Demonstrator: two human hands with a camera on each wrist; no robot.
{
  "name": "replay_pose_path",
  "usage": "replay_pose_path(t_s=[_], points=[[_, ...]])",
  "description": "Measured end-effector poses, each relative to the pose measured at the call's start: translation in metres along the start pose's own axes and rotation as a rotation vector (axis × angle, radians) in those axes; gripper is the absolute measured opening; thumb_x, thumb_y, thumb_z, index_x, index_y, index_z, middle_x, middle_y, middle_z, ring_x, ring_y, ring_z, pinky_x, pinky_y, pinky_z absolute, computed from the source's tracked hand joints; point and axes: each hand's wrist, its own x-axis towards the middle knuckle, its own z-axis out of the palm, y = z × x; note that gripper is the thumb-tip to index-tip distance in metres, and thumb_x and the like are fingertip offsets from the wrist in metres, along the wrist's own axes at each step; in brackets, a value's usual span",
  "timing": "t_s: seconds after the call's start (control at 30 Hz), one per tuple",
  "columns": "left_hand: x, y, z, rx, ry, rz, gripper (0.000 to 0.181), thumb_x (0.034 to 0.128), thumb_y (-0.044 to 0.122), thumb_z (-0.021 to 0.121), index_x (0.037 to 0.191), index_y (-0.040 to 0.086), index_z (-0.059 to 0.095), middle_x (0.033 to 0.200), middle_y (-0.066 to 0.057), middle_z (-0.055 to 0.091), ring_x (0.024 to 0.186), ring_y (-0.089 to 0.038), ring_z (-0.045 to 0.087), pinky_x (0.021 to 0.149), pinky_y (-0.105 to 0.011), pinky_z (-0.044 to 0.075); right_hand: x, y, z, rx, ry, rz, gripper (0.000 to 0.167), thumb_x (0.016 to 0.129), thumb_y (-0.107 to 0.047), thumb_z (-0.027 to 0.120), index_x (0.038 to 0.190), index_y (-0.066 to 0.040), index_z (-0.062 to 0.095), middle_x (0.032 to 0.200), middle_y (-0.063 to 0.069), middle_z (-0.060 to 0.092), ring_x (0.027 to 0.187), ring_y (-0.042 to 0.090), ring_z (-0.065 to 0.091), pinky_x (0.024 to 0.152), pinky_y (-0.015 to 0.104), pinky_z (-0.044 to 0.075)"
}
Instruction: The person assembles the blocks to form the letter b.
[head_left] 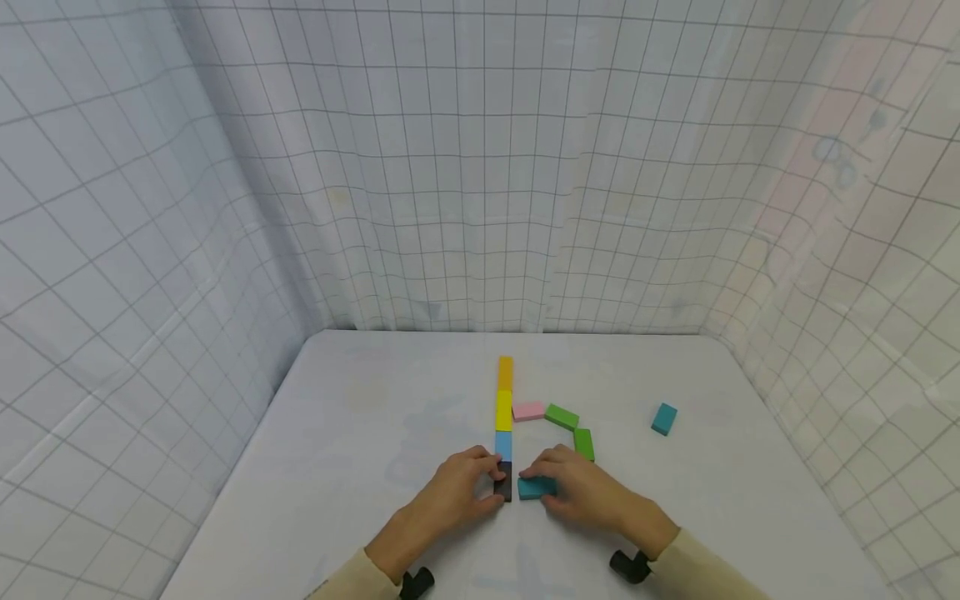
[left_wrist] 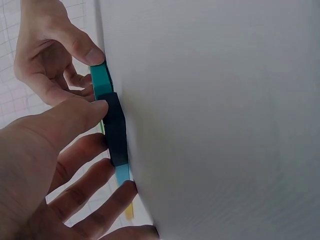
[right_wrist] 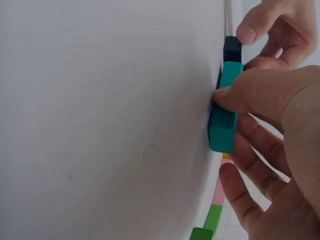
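Observation:
A black block lies at the near end of a straight column of blocks, with my left hand pinching it between thumb and fingers. Just right of it, a teal block lies crosswise, held by the thumb and fingers of my right hand. In the head view a narrow gap shows between the two blocks. Beyond the black block the column continues with a light blue block, a yellow block and an orange block. My right fingers partly cover the teal block.
A pink block touches the yellow one, and a green block and a second green block curve from it toward my right hand. Another teal block lies apart on the right. Gridded white curtains enclose the white table.

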Motion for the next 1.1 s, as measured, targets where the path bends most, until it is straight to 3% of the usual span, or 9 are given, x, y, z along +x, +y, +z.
replay_pose_path(t_s=[0.47,0.77,1.1], points=[[0.004,0.005,0.004,0.05,0.024,-0.045,0.026,0.0916,0.02,0.103,0.109,0.013,0.085,0.105,0.003,0.073,0.092,-0.008,0.067,0.089,-0.033,0.066,0.007,0.0,0.005,0.007,-0.018,-0.01,0.041,0.106,-0.014,0.086,0.146,-0.023,0.08,0.14,-0.01,0.079,0.132,0.014,0.07,0.117,0.043,0.063],[0.002,0.01,0.005,0.093,0.043,-0.06,0.029,0.0888,0.024,0.106,0.104,0.015,0.083,0.104,0.005,0.071,0.09,-0.005,0.063,0.086,-0.029,0.065,0.009,0.001,0.006,0.015,-0.031,0.002,0.041,0.107,-0.014,0.086,0.146,-0.025,0.08,0.141,-0.011,0.079,0.133,0.014,0.07,0.117,0.044,0.063],[0.002,0.012,0.005,0.069,0.051,-0.078,0.029,0.0886,0.024,0.106,0.101,0.016,0.081,0.103,0.005,0.071,0.089,-0.006,0.062,0.084,-0.03,0.064,0.009,0.001,0.004,0.019,-0.043,0.01,0.041,0.107,-0.015,0.086,0.147,-0.026,0.08,0.141,-0.011,0.079,0.133,0.014,0.069,0.118,0.045,0.063]])
